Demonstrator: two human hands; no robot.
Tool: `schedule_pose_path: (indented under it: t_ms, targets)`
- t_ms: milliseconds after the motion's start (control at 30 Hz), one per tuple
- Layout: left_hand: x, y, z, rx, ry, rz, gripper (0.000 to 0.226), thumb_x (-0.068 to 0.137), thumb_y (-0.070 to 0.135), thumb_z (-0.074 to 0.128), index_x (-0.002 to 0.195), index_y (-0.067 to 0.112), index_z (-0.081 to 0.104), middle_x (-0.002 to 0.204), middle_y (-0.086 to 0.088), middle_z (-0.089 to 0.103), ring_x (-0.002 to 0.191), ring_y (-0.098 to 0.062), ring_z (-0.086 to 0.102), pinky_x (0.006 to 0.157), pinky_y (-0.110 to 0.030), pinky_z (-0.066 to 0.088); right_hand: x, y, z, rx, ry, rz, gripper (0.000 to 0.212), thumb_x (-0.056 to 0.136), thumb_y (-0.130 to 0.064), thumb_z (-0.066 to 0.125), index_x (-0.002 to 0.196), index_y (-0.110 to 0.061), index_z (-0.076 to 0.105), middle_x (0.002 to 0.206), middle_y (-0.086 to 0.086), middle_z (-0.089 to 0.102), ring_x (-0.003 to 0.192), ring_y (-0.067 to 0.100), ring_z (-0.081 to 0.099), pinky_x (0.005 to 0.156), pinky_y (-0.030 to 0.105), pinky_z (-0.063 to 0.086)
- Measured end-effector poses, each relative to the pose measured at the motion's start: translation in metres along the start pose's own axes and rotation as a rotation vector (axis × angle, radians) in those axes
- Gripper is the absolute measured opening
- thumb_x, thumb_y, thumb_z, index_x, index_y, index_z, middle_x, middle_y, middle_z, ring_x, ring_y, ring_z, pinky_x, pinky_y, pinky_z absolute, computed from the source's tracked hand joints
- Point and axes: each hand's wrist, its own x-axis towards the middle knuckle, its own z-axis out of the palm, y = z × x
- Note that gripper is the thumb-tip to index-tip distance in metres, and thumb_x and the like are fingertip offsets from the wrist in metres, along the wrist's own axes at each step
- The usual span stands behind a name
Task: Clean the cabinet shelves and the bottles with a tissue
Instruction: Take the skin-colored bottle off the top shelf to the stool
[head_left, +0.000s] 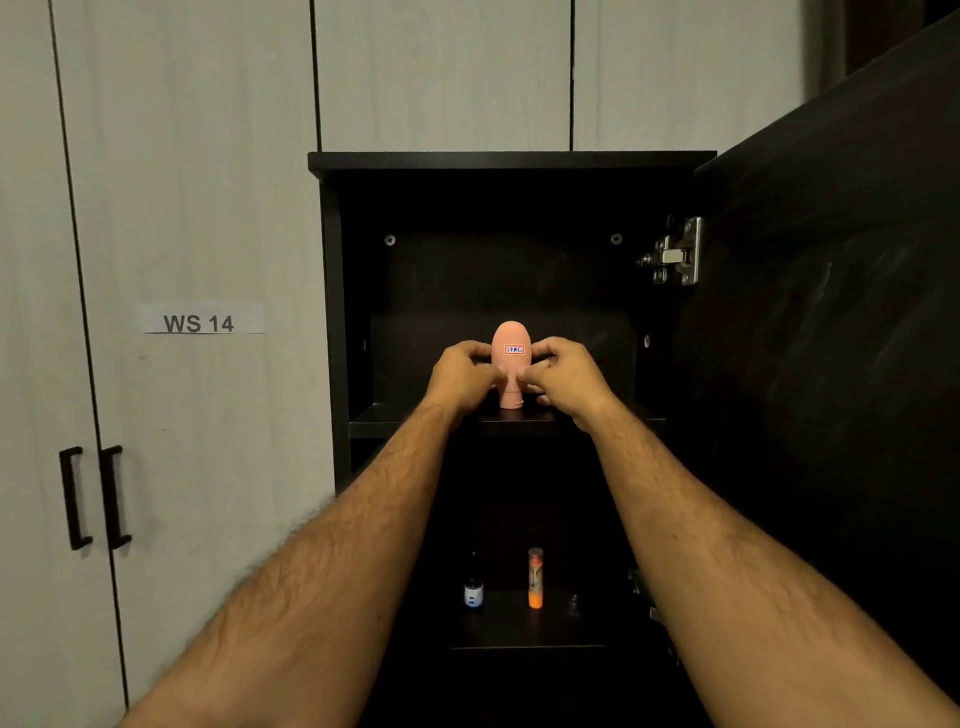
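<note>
A pink egg-shaped bottle (510, 343) with a small labelled sticker stands upright on the upper shelf (395, 422) of the open black cabinet (511, 162). My left hand (464, 375) grips its left side and my right hand (565, 376) grips its right side, fingers curled round it at its lower half. On the lower shelf (524, 631) stand a small dark bottle (473, 590) with a white label and a taller orange bottle (535, 578). No tissue is visible.
The cabinet's black door (841, 291) hangs open at the right, on a metal hinge (675, 255). White wardrobe doors with black handles (96, 498) and a "WS 14" label (199, 322) fill the left side.
</note>
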Motion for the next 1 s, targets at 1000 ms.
schedule_pose_path:
  t_ms: [1000]
  targets:
    - [-0.128,-0.011,-0.028,-0.383,0.088,0.252,0.033,0.090,0.013,0.065,0.122,0.021,0.061,0.110,0.005,0.066,0.096,-0.004,0.067,0.072,-0.019,0.055,-0.126,-0.020,0.022,0.468,0.052,-0.150,0.016,0.088,-0.014,0.069,0.103,-0.021,0.070,0.106,0.002,0.070,0.093,0.019,0.071,0.064,0.030,0.058]
